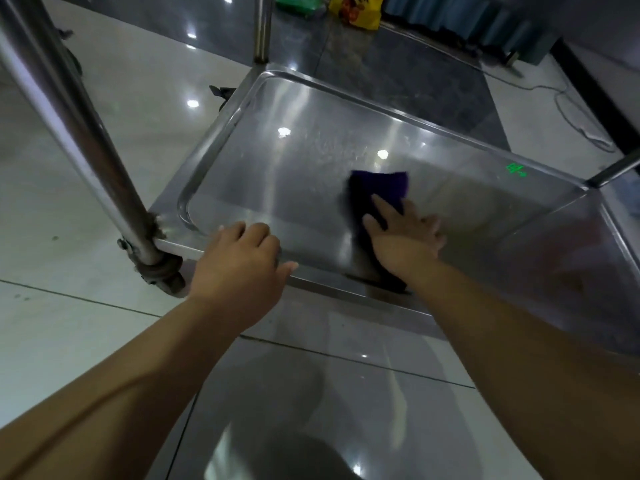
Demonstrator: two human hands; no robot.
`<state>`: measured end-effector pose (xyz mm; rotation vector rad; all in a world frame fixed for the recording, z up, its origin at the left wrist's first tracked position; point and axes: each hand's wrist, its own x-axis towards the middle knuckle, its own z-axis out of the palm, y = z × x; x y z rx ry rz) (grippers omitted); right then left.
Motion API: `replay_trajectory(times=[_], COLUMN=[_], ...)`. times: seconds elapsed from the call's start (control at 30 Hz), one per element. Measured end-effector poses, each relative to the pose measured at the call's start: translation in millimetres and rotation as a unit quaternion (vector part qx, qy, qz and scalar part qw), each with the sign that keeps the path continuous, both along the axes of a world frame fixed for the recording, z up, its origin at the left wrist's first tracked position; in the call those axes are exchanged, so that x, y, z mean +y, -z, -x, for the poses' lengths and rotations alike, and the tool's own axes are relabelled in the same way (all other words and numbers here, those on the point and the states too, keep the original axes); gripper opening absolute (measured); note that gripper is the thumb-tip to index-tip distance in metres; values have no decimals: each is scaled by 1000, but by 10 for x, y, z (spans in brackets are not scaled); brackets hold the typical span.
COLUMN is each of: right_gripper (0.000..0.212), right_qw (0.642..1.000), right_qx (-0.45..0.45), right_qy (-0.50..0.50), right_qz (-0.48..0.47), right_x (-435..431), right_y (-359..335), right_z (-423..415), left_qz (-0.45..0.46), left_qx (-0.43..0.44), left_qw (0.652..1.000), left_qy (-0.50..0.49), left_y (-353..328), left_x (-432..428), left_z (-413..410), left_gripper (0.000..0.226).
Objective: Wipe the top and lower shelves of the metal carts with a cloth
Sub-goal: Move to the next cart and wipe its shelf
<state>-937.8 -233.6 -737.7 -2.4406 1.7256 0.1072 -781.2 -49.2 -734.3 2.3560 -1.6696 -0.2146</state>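
Observation:
I look down at the lower shelf (277, 174) of a stainless steel cart, a shallow tray with a raised rim. A dark purple cloth (379, 188) lies on the shelf's near right part. My right hand (401, 233) presses flat on the cloth, fingers spread over it. My left hand (242, 258) grips the shelf's near rim, fingers curled over the edge. Damp streaks show on the metal beyond the cloth.
A cart leg (86, 133) with a dirty caster (162, 271) stands at the near left; another leg (262, 29) rises at the far corner. A second tray edge (616, 237) shows at right. Yellow (356, 10) and green (298, 0) bags and a cable (575, 119) lie on the glossy tile floor.

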Motion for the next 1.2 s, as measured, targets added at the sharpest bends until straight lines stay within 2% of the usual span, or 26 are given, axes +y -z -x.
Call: replay_trajectory(times=[0.1, 0.17, 0.23, 0.3, 0.37, 0.4, 0.43, 0.5, 0.6, 0.67, 0.73, 0.8, 0.87, 0.93, 1.0, 1.07, 1.13, 1.17, 1.2], right_gripper=[50, 44, 39, 43, 47, 48, 49, 48, 48, 43, 42, 45, 47, 51, 51, 49, 48, 47, 45], right_qw=[973, 961, 980, 1000, 995, 994, 996, 999, 976, 965, 982, 998, 978, 965, 977, 998, 990, 979, 975], right_qx=[-49, -42, -16, -1, -7, -5, -6, -20, -55, -35, 19, 33, -28, -53, -42, -16, -22, -32, -31], right_qy=[-228, -272, -195, -22, 103, 112, 88, -28, -209, -257, -174, 30, 205, 253, 205, 55, -138, -198, -216], right_qz=[8, 11, 32, 19, 8, 4, 5, 15, 20, 42, 70, 42, -11, -38, -40, -6, 27, 30, 34], right_x=[283, 254, 106, -46, -79, -21, 64, 240, 322, 176, -51, -289, -461, -520, -459, -326, -249, -299, -403], right_y=[7, -69, -100, -88, -36, -14, 5, 37, -55, -108, -110, -85, -64, -25, 20, 94, 118, 85, 47], right_z=[300, 599, 858, 928, 754, 631, 534, 504, 854, 1200, 1538, 1728, 1605, 1238, 831, 608, 679, 787, 909], left_qz=[14, 6, -13, -28, -30, -24, -16, -2, 14, 15, 10, 5, 13, 16, -18, -50, -58, -60, -63], left_qx=[1, -10, -15, -14, -13, -10, -7, -13, -3, 12, 19, 27, 47, 60, 36, 0, -9, -7, -1], left_qw=[1000, 1000, 1000, 999, 999, 1000, 1000, 1000, 1000, 1000, 1000, 1000, 999, 998, 998, 997, 996, 996, 996], left_qy=[-8, 2, 0, -8, -13, -17, -21, -13, 6, 3, -2, -10, -5, 22, 53, 64, 62, 63, 63], left_y=[-26, -41, -58, -61, -58, -53, -43, -11, -2, -8, -19, -30, -56, -53, -16, 29, 33, 31, 25], left_x=[18, 27, -3, -33, -44, -44, -45, -60, -102, -141, -201, -284, -376, -472, -550, -569, -554, -540, -535], left_z=[-34, -43, -24, 20, 87, 127, 166, 232, 264, 277, 314, 387, 499, 627, 729, 763, 744, 730, 721], left_gripper=[48, 50, 51, 50, 42, 36, 31, 28, 27, 30, 35, 33, 29, 31, 38, 40, 41, 41, 41])
